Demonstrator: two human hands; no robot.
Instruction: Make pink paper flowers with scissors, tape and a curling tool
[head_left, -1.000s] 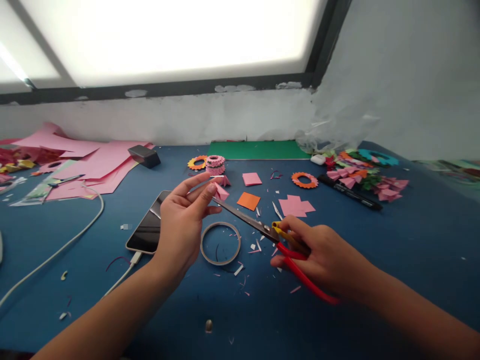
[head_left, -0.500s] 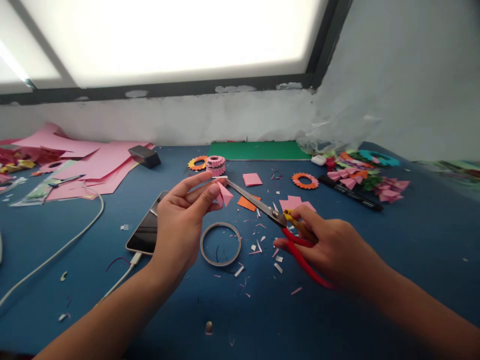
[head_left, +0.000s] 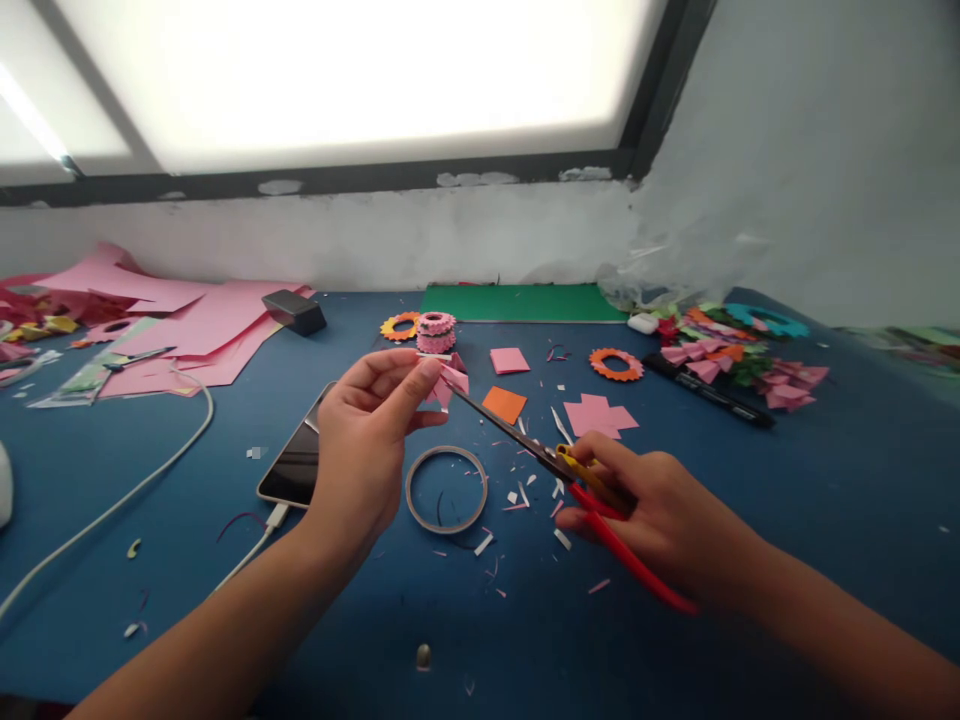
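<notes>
A folded piece of pink paper [head_left: 456, 380] is pinched between the thumb and fingers of my left hand [head_left: 375, 420], held above the blue table. My right hand [head_left: 652, 500] grips scissors [head_left: 600, 510] with red and yellow handles. Their blades point up and left, and the tips reach the pink paper by my left thumb; whether the paper lies between the blades I cannot tell. Under the hands lies a round grey ring [head_left: 409, 490]. Close to the scissors are pink paper cut-outs [head_left: 598, 414], an orange square [head_left: 505, 404] and a pink square [head_left: 509, 361].
A phone [head_left: 289, 470] with a white cable lies left of my left hand. Pink sheets [head_left: 202, 330] and a black block [head_left: 294, 312] are at back left. An orange paper ring [head_left: 616, 365], a black marker [head_left: 709, 390] and paper flowers [head_left: 780, 382] lie right. Paper scraps dot the table.
The scissors have swung lower and their blades have turned, with the tips now closer against the pink paper. My left fingers have curled in, and the paper has turned in them.
</notes>
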